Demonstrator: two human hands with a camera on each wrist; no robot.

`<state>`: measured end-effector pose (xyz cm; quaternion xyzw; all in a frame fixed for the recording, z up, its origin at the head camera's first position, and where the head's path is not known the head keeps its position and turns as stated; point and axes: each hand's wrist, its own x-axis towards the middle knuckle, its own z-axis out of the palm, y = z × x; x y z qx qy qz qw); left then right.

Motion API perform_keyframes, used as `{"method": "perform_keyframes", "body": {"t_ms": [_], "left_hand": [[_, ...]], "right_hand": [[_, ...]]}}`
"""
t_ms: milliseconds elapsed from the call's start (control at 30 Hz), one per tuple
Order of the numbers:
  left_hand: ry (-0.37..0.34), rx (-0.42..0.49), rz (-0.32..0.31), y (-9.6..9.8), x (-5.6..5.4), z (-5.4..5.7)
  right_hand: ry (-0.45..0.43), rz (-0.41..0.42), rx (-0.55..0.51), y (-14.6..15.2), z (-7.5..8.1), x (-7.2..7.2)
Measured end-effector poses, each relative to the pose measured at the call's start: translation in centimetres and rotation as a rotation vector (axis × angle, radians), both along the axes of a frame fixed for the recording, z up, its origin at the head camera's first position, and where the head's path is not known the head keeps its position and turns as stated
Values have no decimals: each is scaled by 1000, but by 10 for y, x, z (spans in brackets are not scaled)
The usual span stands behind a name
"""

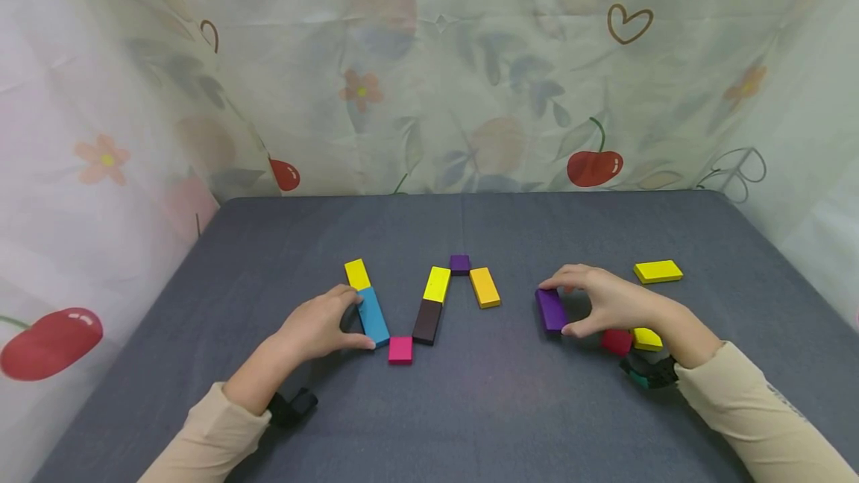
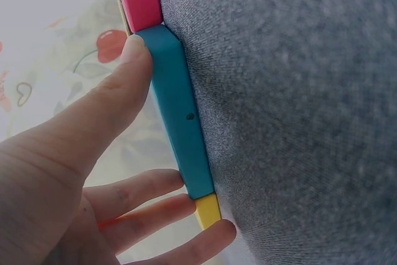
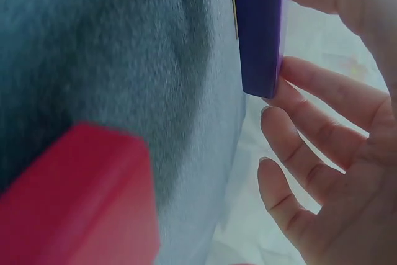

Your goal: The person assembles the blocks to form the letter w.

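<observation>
Left hand [image 1: 318, 328] pinching blue block [image 1: 373, 317] end to end, dark spot [image 2: 190, 116] only in left wrist view, right hand [image 1: 612, 300] pinching purple block [image 1: 552, 311] at blue's three o'clock

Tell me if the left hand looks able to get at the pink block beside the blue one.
Probably yes: the left hand has its thumb close to the pink block, and nothing covers it. It would likely need to release the blue block first.

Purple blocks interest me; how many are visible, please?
2: the large purple block held by the right hand, and the small purple block between a yellow block and the orange block. Others may be hidden.
</observation>
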<state>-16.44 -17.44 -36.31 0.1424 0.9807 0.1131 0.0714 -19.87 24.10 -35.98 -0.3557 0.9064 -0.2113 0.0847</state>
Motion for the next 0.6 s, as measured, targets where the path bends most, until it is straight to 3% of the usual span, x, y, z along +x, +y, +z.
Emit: {"method": "perform_keyframes", "body": {"t_ms": [600], "left_hand": [[37,-27,-37,-3,-5,2]], "right_hand": [[-35,58,25,-21,-2,4]]}}
